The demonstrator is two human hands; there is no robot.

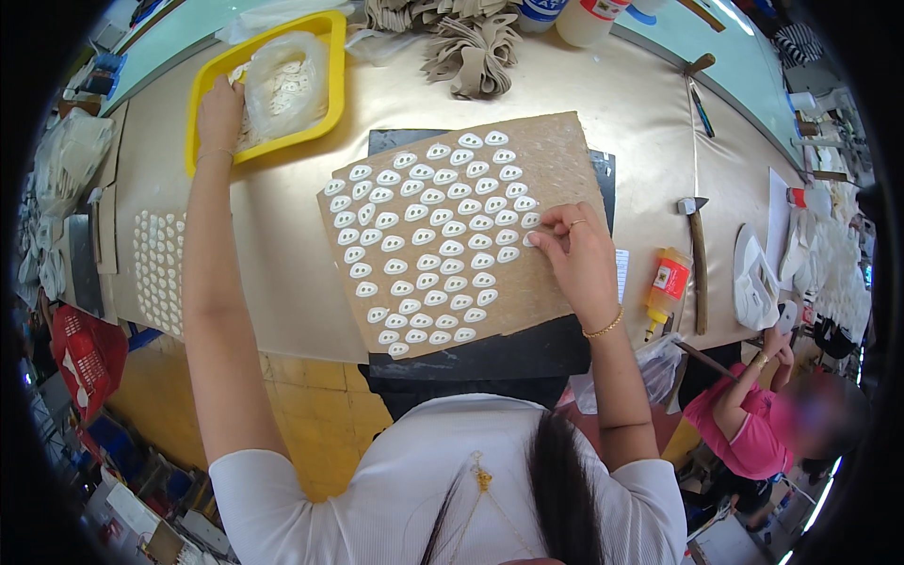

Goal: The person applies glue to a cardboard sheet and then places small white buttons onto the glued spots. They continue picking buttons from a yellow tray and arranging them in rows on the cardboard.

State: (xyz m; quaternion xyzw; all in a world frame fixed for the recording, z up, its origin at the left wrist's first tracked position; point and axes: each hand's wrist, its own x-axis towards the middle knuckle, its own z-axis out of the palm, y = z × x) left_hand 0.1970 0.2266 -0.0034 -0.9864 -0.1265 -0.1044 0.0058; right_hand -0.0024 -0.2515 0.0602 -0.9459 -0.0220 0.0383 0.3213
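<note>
A brown board (541,151) lies in front of me, with rows of small white rounded-triangle pieces (441,217), each with two dark holes. My right hand (576,252) is over the board's right part, thumb and forefinger pinched at a white two-hole piece at the end of a row; the fingertips partly cover it. At the far left, my left hand (221,111) reaches over the rim of a yellow tray (336,66). Its fingers are bunched among loose white pieces, and whatever they hold is hidden. A clear plastic bag (287,85) with more pieces sits in the tray.
A dark slab (490,356) lies under the board. To the right are a yellow glue bottle (667,287), a hammer (697,264) and white shoe parts (753,278). Another sheet of white pieces (158,259) lies left. Beige cut pieces (476,56) are piled behind. A person in pink (744,424) works at right.
</note>
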